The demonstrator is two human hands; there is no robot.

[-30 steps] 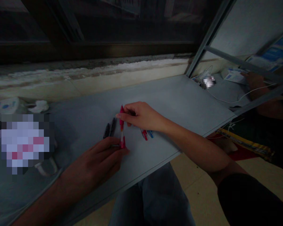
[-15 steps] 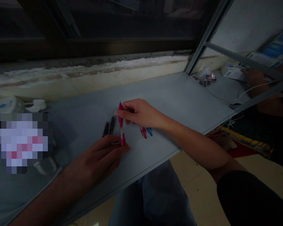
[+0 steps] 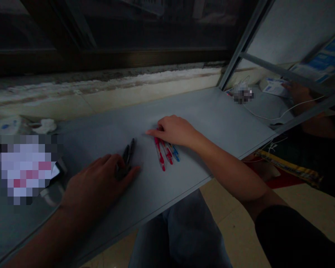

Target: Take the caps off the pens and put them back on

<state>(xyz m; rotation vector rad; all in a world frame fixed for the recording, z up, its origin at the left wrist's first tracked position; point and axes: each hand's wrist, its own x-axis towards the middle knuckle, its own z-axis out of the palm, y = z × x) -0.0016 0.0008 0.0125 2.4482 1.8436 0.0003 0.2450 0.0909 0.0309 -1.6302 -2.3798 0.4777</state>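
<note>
My right hand (image 3: pixel 175 130) rests over the upper ends of a row of pens, its thumb stretched out to the left and its other fingers curled. Under it a red pen (image 3: pixel 160 155) lies on the desk, beside a second red pen (image 3: pixel 168 154) and a blue pen (image 3: pixel 175 153). The hand hides their upper ends. To the left, my left hand (image 3: pixel 111 171) is at two black pens (image 3: pixel 130 150), thumb and fingers apart around their lower ends. Those lower ends are partly covered by the fingers.
The grey desk (image 3: pixel 195 108) runs along a window wall. At left are a blurred-out item (image 3: pixel 25 167), a white cable and crumpled white tissue (image 3: pixel 46 125). Past a metal frame post (image 3: pixel 236 63) on the right, another person's hand (image 3: pixel 294 91) is by a white box.
The red pen that both hands held upright now lies beside the other coloured pens. My right hand has moved slightly right; my left hand has drawn back left to the black pens.
</note>
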